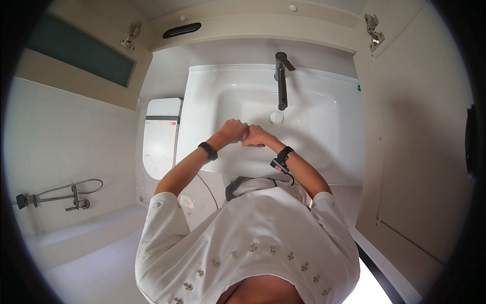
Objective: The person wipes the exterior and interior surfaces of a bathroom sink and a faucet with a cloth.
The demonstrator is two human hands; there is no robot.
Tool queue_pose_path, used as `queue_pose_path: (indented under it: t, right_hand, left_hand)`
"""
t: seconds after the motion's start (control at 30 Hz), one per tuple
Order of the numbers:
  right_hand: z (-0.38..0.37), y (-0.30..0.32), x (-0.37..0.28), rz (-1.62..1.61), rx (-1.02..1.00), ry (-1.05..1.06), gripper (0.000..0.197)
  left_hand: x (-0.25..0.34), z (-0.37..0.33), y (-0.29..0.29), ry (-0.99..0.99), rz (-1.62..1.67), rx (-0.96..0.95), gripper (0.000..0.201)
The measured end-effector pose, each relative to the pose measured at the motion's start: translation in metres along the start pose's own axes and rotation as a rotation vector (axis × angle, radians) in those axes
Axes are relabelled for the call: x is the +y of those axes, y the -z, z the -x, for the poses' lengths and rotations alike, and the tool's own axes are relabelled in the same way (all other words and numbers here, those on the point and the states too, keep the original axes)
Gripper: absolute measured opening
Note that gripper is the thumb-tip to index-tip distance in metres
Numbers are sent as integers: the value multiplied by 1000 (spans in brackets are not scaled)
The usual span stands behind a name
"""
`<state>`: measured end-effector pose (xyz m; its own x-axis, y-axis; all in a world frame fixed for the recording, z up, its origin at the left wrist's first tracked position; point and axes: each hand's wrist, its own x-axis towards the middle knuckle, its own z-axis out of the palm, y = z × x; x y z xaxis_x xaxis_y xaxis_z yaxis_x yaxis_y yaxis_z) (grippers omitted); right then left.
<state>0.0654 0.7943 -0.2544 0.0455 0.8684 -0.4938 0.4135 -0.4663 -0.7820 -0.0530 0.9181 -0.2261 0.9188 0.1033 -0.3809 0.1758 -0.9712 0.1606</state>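
Both my hands meet over the near part of a white washbasin [324, 116], left of a thin stream of water. My left hand [233, 130] is closed in a fist, its knuckles up. Against it presses my right hand [259, 136], also closed, with the fingers curled under. A small dark reddish patch shows between the two hands; I cannot tell whether it is a held thing or skin. The dark grey faucet [282, 86] stands at the back of the basin, and its water falls by the round white drain plug [277, 117].
A white toilet lid [161, 142] lies left of the basin. Above the basin hangs a cabinet with its doors swung out, the right door [415, 142] and the left door [86, 61]. A hand shower [76, 197] is fixed at the far left. Black bands [208, 151] circle both wrists.
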Motion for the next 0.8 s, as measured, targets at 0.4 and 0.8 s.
queue_pose_path:
  t: [0.4,0.8]
  right_hand:
    - [-17,-56,56,505,380,225,27]
    - [-7,-40,28,539,389,323,35]
  left_hand:
    - [5,-14,-43,390,668,-401,13]
    - [-23,-1,-67,366,1126,-390,15]
